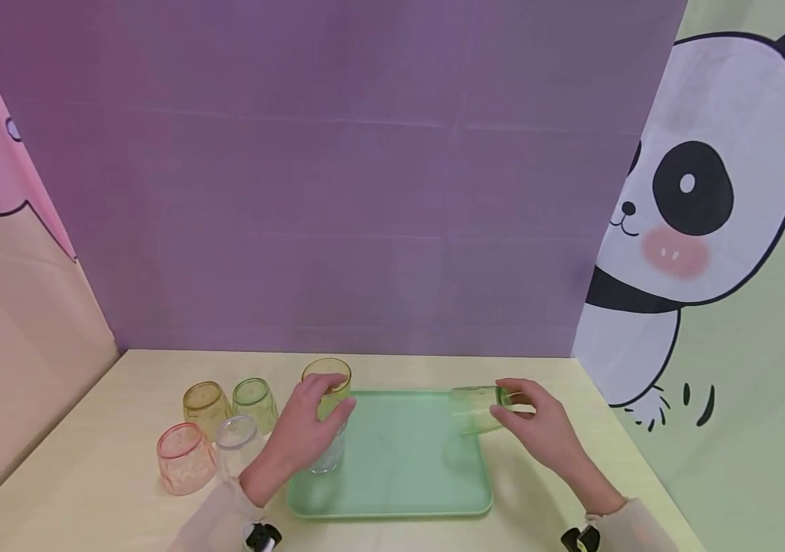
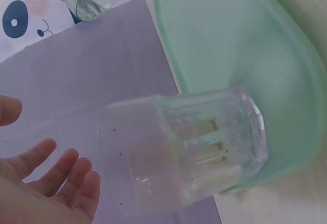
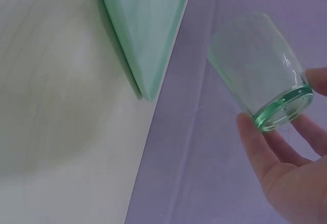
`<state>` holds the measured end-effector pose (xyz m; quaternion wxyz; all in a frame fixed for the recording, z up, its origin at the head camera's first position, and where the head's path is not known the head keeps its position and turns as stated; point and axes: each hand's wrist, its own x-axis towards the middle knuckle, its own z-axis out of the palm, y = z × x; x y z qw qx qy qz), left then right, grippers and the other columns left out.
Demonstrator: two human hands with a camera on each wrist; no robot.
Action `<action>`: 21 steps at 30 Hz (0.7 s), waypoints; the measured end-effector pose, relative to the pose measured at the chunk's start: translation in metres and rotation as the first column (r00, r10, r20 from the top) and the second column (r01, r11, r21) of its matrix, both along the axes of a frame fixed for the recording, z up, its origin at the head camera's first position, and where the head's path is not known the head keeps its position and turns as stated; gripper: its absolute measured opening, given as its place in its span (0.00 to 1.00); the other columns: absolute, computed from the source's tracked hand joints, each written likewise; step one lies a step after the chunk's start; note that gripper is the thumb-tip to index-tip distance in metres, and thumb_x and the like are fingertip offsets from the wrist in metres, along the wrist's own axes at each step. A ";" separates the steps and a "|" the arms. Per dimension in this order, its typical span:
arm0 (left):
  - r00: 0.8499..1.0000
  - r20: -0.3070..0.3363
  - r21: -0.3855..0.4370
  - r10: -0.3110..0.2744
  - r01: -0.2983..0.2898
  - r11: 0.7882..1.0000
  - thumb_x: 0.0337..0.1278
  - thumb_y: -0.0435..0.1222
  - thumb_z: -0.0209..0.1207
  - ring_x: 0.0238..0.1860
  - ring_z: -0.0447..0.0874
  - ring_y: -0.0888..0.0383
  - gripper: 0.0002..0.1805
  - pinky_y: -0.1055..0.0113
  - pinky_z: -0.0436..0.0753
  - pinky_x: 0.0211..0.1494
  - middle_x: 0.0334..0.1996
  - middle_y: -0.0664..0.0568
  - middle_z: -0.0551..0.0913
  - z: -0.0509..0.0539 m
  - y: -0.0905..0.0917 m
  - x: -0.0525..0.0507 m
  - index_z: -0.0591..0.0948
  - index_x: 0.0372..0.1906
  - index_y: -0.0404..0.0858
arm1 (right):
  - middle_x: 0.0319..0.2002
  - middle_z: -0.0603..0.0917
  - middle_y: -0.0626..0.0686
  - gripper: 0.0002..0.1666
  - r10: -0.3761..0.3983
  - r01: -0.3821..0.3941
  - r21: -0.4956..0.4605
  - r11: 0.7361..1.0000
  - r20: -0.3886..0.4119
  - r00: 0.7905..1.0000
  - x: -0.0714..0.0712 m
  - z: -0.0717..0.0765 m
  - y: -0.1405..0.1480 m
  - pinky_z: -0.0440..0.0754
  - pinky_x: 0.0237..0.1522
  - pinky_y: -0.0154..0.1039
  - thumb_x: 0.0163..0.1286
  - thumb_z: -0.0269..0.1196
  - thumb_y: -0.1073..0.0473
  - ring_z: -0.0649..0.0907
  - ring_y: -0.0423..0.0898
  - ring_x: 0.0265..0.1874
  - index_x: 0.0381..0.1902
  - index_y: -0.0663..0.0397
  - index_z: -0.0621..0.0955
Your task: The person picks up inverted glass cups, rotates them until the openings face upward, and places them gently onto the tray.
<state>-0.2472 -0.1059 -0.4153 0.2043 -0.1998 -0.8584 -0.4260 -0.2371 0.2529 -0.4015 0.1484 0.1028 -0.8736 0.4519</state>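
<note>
My right hand (image 1: pixel 540 429) pinches a green glass (image 1: pixel 478 409) by its thick base, between thumb and fingers. The glass lies sideways in the air over the tray's right side, its mouth pointing left. My left hand (image 1: pixel 310 425) is beside a tall stack of glasses at the left end of the green tray (image 1: pixel 406 502). A yellow-rimmed glass (image 1: pixel 326 368) tops the stack, and a clear glass (image 1: pixel 326 460) forms its bottom. In the left wrist view, the left fingers (image 2: pixel 66 173) are spread loosely, apart from the clear glass. The hand partly hides the stack in the head view.
Left of the tray, several glasses stand close together on the pale table (image 1: pixel 110 414): an amber glass (image 1: pixel 206 406), a green-rimmed glass (image 1: pixel 256 402), a pink glass (image 1: pixel 185 460) and a clear one (image 1: pixel 237 445). A purple panel (image 1: pixel 337 192) rises behind the table.
</note>
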 end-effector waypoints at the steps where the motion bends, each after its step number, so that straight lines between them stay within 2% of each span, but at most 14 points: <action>1: 1.000 0.007 0.013 -0.006 0.006 1.000 0.68 0.40 0.62 0.57 0.77 0.44 0.21 0.45 0.75 0.60 0.54 0.43 0.80 0.000 0.000 0.000 0.80 0.60 0.33 | 0.52 0.83 0.54 0.23 0.002 -0.002 -0.015 1.000 0.000 1.000 0.000 -0.001 -0.001 0.84 0.50 0.37 0.67 0.71 0.59 0.83 0.53 0.51 0.59 0.57 0.82; 7: 0.998 0.027 0.083 -0.051 0.048 0.995 0.67 0.38 0.62 0.56 0.76 0.41 0.22 0.44 0.76 0.56 0.54 0.40 0.79 -0.002 0.002 0.000 0.78 0.62 0.32 | 0.52 0.84 0.54 0.23 0.025 -0.024 -0.092 0.995 0.016 1.000 0.001 -0.004 -0.008 0.83 0.50 0.35 0.66 0.71 0.59 0.83 0.51 0.50 0.58 0.57 0.82; 9: 0.996 0.051 0.110 -0.072 0.066 0.992 0.68 0.38 0.62 0.55 0.76 0.42 0.23 0.46 0.77 0.55 0.54 0.42 0.78 -0.003 0.003 0.000 0.77 0.63 0.33 | 0.52 0.84 0.54 0.23 0.029 -0.026 -0.112 0.993 0.028 0.999 0.002 -0.004 -0.010 0.83 0.51 0.35 0.66 0.71 0.60 0.83 0.50 0.50 0.58 0.57 0.82; 16: 0.983 0.129 0.182 -0.129 0.104 0.978 0.69 0.39 0.62 0.55 0.74 0.51 0.23 0.49 0.76 0.57 0.56 0.49 0.77 -0.001 0.007 0.002 0.76 0.64 0.36 | 0.52 0.84 0.57 0.22 0.035 -0.027 -0.150 0.988 0.052 0.998 0.004 -0.003 -0.017 0.83 0.50 0.37 0.66 0.70 0.62 0.83 0.48 0.50 0.58 0.59 0.81; 21: 0.971 0.173 0.249 -0.166 0.120 0.961 0.70 0.39 0.61 0.57 0.75 0.51 0.23 0.52 0.76 0.59 0.59 0.48 0.77 0.000 0.008 0.004 0.75 0.66 0.37 | 0.54 0.82 0.60 0.24 0.081 -0.052 -0.252 0.966 0.108 0.991 0.003 -0.004 -0.021 0.85 0.47 0.36 0.68 0.68 0.62 0.84 0.48 0.50 0.60 0.64 0.79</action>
